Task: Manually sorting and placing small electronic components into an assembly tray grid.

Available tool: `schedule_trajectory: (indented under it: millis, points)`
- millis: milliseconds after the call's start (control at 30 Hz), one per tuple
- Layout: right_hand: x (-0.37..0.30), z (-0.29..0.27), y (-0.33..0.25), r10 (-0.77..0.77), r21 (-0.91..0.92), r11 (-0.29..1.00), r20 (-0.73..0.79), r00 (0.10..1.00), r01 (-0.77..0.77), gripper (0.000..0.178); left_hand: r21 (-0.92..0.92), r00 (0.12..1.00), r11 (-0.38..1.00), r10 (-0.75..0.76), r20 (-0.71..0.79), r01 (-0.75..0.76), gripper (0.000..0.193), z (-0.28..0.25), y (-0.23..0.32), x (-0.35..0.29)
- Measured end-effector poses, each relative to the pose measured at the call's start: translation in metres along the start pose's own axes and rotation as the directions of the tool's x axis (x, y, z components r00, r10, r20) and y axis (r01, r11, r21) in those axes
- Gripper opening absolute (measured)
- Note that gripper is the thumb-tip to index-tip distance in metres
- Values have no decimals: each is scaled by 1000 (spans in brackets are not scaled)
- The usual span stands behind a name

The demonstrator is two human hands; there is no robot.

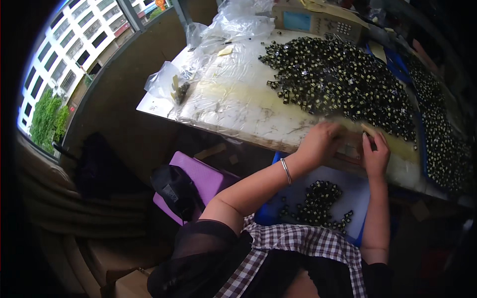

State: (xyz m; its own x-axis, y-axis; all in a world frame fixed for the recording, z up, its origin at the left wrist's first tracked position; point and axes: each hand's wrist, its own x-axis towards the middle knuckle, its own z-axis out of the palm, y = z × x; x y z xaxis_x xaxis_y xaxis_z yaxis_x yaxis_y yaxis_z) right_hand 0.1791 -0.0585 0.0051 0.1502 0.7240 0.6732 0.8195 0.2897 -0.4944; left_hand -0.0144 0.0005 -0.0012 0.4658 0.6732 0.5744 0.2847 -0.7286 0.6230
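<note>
At the near edge of the white table (pixel 233 107), just below the big heap of small black parts (pixel 343 79), the left hand (pixel 320 141) lies curled, and I cannot tell if it holds something. The right hand (pixel 376 155) beside it pinches a small pale piece (pixel 368 130) in its fingertips. Under both hands, below the table edge, a blue tray (pixel 348 191) holds a smaller pile of the same parts.
</note>
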Motion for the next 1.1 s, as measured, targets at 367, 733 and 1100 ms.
schedule_trajectory:
  millis: [367,733,1100]
  points:
    - [7,6,2,182,12,983,-6,983,-182,15,40,987,988,146,71,-149,15,-2,9,15]
    - [4,-2,-16,224,65,971,118,967,-232,16,100,993,988,115,18,-117,13,11,13,3]
    - [3,-6,-17,181,-25,983,253,951,-181,24,-55,985,984,171,8,-170,10,6,10,8]
